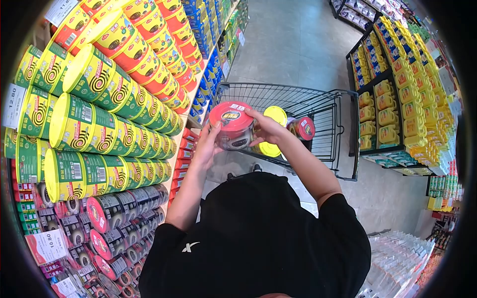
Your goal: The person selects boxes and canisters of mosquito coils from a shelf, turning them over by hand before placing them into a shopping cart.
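Observation:
Between my two hands is a round plastic tub with a red lid [231, 116] and a dark printed body, held over the near left side of the shopping cart. My left hand [207, 145] grips its left side, fingers up at the lid's rim. On the tub's right side, my right hand [268, 130] is closed with its fingertips at the lid edge. Inside the wire shopping cart [325, 149] lie a yellow-lidded tub [276, 115], partly behind my right hand, and a second red-lidded tub [304, 128]. Another yellow lid [269, 149] shows below my right wrist.
To the left, shelves hold stacked green-and-yellow tubs [82, 121], red-and-yellow tubs [144, 52] and dark red-lidded tubs [112, 213]. A price card [49, 246] hangs low there. Across the aisle floor [283, 39] stands a rack of yellow jugs [412, 99].

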Available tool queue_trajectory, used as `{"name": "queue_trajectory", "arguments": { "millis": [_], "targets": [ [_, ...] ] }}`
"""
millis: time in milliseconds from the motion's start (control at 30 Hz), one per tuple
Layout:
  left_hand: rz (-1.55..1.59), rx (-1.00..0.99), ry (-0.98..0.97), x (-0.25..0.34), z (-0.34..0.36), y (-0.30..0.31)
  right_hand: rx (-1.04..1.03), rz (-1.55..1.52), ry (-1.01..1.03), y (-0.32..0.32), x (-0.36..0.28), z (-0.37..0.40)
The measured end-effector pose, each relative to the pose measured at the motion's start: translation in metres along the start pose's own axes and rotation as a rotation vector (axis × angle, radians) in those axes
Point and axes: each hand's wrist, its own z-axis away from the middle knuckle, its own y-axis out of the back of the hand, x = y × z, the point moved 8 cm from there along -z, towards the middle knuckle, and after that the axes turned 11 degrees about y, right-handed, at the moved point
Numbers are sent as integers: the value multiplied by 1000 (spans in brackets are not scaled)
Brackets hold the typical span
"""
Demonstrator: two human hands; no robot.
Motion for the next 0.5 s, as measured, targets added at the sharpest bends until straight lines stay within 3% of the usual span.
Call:
{"name": "queue_trajectory", "arguments": {
  "millis": [500],
  "targets": [
    [31, -45, 9, -17, -15, 6, 15, 36, -18, 6, 9, -1]
  ]
}}
